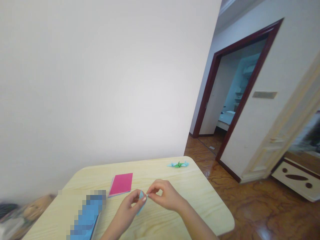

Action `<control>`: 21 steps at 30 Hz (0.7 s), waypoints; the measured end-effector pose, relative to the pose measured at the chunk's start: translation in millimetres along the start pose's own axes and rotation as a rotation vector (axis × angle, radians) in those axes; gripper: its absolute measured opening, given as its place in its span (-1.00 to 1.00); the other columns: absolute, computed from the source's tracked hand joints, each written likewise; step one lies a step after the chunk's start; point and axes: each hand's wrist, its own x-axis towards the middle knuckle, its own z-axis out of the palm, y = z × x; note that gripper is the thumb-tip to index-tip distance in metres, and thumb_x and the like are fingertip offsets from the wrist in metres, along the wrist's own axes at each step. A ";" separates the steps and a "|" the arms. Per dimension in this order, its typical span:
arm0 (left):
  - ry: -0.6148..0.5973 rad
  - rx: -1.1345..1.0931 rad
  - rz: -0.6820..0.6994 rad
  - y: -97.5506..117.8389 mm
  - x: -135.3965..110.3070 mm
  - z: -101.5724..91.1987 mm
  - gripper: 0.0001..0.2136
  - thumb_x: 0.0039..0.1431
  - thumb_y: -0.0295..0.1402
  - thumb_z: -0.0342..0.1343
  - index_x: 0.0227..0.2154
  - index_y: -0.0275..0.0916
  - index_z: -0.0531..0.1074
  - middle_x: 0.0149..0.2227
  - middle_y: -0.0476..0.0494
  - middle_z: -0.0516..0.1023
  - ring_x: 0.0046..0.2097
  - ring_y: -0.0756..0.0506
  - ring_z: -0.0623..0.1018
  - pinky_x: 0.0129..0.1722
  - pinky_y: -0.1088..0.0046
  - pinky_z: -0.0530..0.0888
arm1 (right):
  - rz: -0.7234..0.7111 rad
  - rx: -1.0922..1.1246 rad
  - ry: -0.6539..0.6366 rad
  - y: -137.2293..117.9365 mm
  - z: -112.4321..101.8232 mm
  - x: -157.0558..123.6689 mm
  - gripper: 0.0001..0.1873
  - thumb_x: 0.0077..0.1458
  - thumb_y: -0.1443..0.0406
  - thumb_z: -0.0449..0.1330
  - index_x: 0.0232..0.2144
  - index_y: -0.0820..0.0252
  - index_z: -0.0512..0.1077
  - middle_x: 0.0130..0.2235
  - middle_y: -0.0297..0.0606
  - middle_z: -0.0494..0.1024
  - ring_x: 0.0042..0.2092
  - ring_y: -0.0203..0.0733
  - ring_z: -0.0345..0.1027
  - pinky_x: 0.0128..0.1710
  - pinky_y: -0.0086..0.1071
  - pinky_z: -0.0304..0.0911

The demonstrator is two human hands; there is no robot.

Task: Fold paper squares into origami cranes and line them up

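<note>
A small piece of folded light-blue paper [141, 194] is pinched between the thumb and fingers of my left hand [130, 204], above the front part of the table. My right hand [166, 196] meets it from the right, with thumb and index fingertip closed on its narrow end. The fingers partly cover the paper, so its full shape is hidden. Beyond my hands, at the table's far right corner, lie several small folded paper figures [179, 164] in light blue and green. A stack of square paper with a pink sheet [121, 184] on top lies to the left.
The pale wood-patterned table [200, 206] has rounded corners and stands against a white wall [112, 83]. A blurred-out blue device [86, 216] lies at its front left. To the right are a wooden floor [250, 203], a dark-red door frame [237, 130] and a low cabinet [295, 180].
</note>
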 end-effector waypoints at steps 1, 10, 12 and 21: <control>-0.002 0.029 0.008 -0.4 -0.2 -0.4 -0.77 -0.04 -0.16 0.09 -0.58 -0.22 0.37 -0.57 0.04 0.39 -0.46 -0.03 0.36 -0.41 0.50 0.32 | -0.002 -0.002 0.002 0.0 0.4 -0.1 -0.91 -0.04 0.39 0.17 -0.42 0.19 0.49 -0.43 -0.32 0.48 -0.39 -0.32 0.36 -0.36 -0.49 0.23; 0.035 0.218 0.057 0.3 0.0 -0.9 -0.82 -0.03 -0.20 0.09 -0.52 -0.19 0.48 -0.49 -0.04 0.52 -0.40 -0.11 0.44 -0.34 0.42 0.34 | -0.063 -0.129 0.021 -3.2 -2.8 -2.2 -0.91 -0.04 0.38 0.20 -0.43 0.13 0.51 -0.41 -0.34 0.53 -0.32 -0.29 0.37 -0.28 -0.47 0.20; 0.047 0.225 0.067 -0.8 0.4 -0.6 -0.82 -0.04 -0.21 0.10 -0.52 -0.19 0.49 -0.50 -0.04 0.53 -0.40 -0.11 0.45 -0.34 0.41 0.34 | -0.088 -0.149 0.014 -3.7 -3.0 -2.2 -0.90 -0.03 0.38 0.20 -0.42 0.12 0.50 -0.40 -0.34 0.54 -0.30 -0.29 0.37 -0.26 -0.46 0.20; 0.085 0.184 0.049 1.0 1.5 -0.7 -0.84 -0.09 -0.21 0.13 -0.57 -0.17 0.50 -0.52 -0.03 0.55 -0.43 -0.10 0.46 -0.35 0.43 0.36 | -0.180 -0.236 0.170 -1.2 8.8 -5.3 -0.94 -0.04 0.35 0.20 -0.46 0.14 0.48 -0.43 -0.31 0.53 -0.33 -0.26 0.36 -0.29 -0.43 0.19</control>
